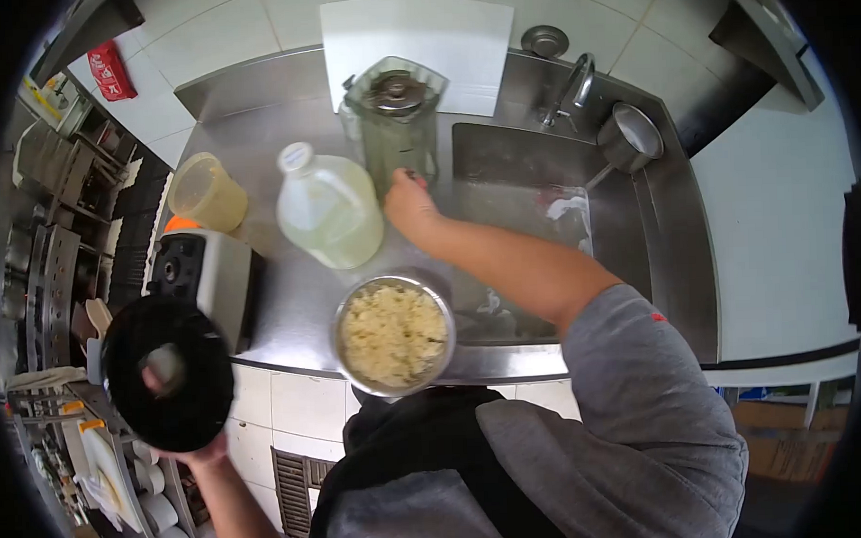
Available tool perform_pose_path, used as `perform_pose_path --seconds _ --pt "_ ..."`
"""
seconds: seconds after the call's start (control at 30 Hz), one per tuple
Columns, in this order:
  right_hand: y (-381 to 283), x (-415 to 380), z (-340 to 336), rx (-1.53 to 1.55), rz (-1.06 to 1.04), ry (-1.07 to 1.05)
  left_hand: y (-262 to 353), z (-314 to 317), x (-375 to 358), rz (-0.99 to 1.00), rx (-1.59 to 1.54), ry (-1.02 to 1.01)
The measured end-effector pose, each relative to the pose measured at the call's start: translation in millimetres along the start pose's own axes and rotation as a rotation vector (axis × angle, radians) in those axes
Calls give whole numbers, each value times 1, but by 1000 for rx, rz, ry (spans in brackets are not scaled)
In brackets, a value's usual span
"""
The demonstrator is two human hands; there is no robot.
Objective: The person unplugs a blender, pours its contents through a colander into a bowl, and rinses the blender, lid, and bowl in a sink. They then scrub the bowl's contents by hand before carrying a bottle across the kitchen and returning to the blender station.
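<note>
My left hand (205, 449) holds a round black plate (169, 397) at the left, its fingers partly hidden underneath; a small pale and pinkish item lies on it. My right hand (410, 209) reaches over the steel counter, its fingers closed at the lower front of a greenish clear dispenser (400, 142) with a dark lid. What those fingers grip is too small to make out. Just left of that hand stands a capped jug (330, 211) of pale yellow-green liquid. A metal bowl (395, 335) of yellowish, rice-like food sits at the counter's front edge.
A steel sink (541, 161) with a faucet (580, 83) and a small pot (632, 137) is on the right. On the left are a blender base (206, 277) and a yellowish plastic container (208, 193). A white board (479, 40) leans at the back.
</note>
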State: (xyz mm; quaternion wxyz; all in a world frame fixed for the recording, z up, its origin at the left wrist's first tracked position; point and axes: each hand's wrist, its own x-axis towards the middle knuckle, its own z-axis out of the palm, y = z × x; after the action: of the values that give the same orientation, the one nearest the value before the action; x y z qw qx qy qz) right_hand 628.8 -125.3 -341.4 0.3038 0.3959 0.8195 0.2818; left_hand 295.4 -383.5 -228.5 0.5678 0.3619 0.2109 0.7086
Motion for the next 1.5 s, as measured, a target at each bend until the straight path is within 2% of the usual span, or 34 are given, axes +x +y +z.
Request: perform_pose_path --seconds 0.03,0.07,0.1,0.13,0.17,0.2,0.23,0.27,0.33,0.37,0.4,0.43,0.5,0.53,0.6,0.67,0.73,0.77,0.8,0.87,0.9,0.97,1.0,1.07,1.2,1.27,1.3,1.37,1.4,1.47,1.5 --pt "4 -4 9 -16 -42 92 -35 43 15 -21 37 -236" --pt "7 -14 21 -3 -54 107 -65 55 9 -114 75 9" --pt "10 -20 31 49 -43 520 -95 90 16 -204 73 68" --pt "15 -24 41 103 -28 936 -125 115 19 -296 -198 56" --pt "31 -43 45 279 -127 1135 -151 135 20 -360 -128 34" --pt "35 -61 62 498 -162 1090 -176 143 24 -494 -431 -78" --pt "41 -82 84 711 -188 1028 -200 153 30 -537 -409 86" --pt "45 -101 113 771 -120 923 -221 175 36 -574 -503 140" --pt "59 -129 189 793 -7 728 -258 205 53 -698 -494 162" --pt "71 -136 231 758 33 640 -277 210 61 -743 -508 44" --pt "85 -134 271 784 245 474 -296 216 68 -785 -523 -76" --pt "104 -130 304 800 454 303 -313 231 76 -823 -485 24" --pt "153 -128 341 973 781 390 -354 234 90 -893 -522 -133" --pt "172 -122 356 969 794 389 -376 236 98 -917 -521 -186" --pt "202 -105 378 957 847 472 -411 258 115 -979 -358 -59" --pt "204 -95 385 950 844 435 -452 265 133 -996 -278 -57" --pt "190 -93 395 927 752 214 -479 272 146 -992 -242 -66" --pt "189 -84 404 881 777 123 -490 275 152 -998 -226 -54" --pt "189 -79 413 883 776 122 -501 277 158 -1004 -212 -42" --pt "186 -81 421 1041 727 262 -519 276 165 -1009 -210 -40" --pt "185 -89 427 1045 730 247 -527 275 168 -1011 -210 -22" --pt "192 -104 439 1023 523 239 -541 276 170 -1015 -249 19" --pt "193 -110 443 1023 535 233 -546 277 169 -1026 -249 11" --pt "195 -116 446 1274 448 226 -553 279 169 -1050 -331 30" --pt "199 -108 431 1049 376 41 -566 277 164 -1066 -409 -11" --pt "212 -129 400 2895 546 96 -568 274 167 -1125 -446 -114" --pt "216 -142 385 2895 546 93 -567 274 168 -1125 -447 -112" --pt "215 -163 362 3144 103 -148 -563 271 170 -1127 -199 -86" --pt "206 -165 356 3147 96 -160 -560 269 169 -1127 -198 -76" --pt "194 -163 345 2873 257 166 -550 270 171 -1078 -157 -5" --pt "185 -154 351 2824 290 224 -545 271 174 -1078 -154 -8"
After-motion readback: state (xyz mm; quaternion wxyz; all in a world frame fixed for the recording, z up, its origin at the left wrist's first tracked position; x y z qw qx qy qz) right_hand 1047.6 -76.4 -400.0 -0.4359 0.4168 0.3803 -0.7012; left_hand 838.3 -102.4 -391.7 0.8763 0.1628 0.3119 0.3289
